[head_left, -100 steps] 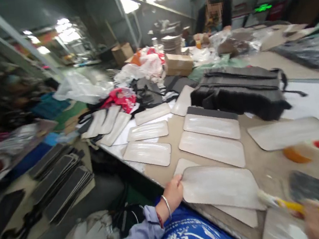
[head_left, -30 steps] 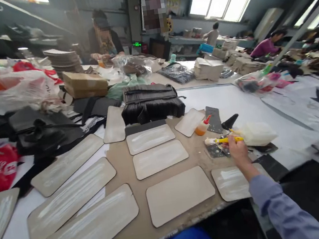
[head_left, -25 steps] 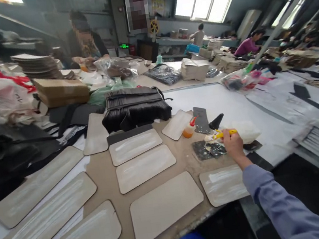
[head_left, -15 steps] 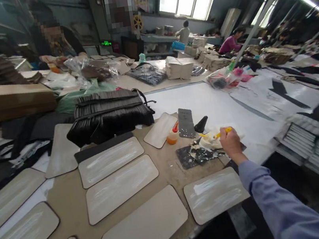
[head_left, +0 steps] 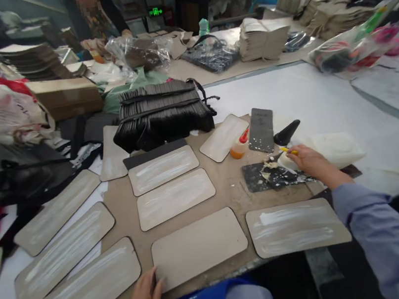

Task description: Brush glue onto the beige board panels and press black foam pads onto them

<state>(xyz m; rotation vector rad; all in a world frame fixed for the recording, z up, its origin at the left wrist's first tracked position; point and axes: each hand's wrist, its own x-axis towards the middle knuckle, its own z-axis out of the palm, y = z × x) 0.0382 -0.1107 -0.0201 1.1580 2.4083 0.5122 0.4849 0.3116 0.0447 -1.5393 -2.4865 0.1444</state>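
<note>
My right hand (head_left: 308, 160) is closed around a yellow-handled brush (head_left: 292, 152), whose head I cannot make out. It is beside a white plastic container (head_left: 338, 149) lying on a dark board (head_left: 254, 178) spattered with dried white glue. My left hand (head_left: 144, 297) is at the near left corner of a plain beige panel (head_left: 199, 247), fingers stretched out and touching its edge. To the right lies another panel (head_left: 297, 227) with wet white streaks. More streaked panels (head_left: 177, 198) are spread behind and to the left (head_left: 80, 282).
Behind the panels stands a strapped stack of black pieces (head_left: 163, 107). A small bottle of orange liquid (head_left: 239, 148), a grey plate (head_left: 261, 130) and a black cone-shaped piece (head_left: 287, 133) are near the glue board. Across the table a person (head_left: 101, 21) works beside plastic bags and bundles (head_left: 261, 40).
My left hand has come into view at the plain panel's corner. My right hand, still around the yellow handle, has shifted beside the white container. The view has swung left and downward.
</note>
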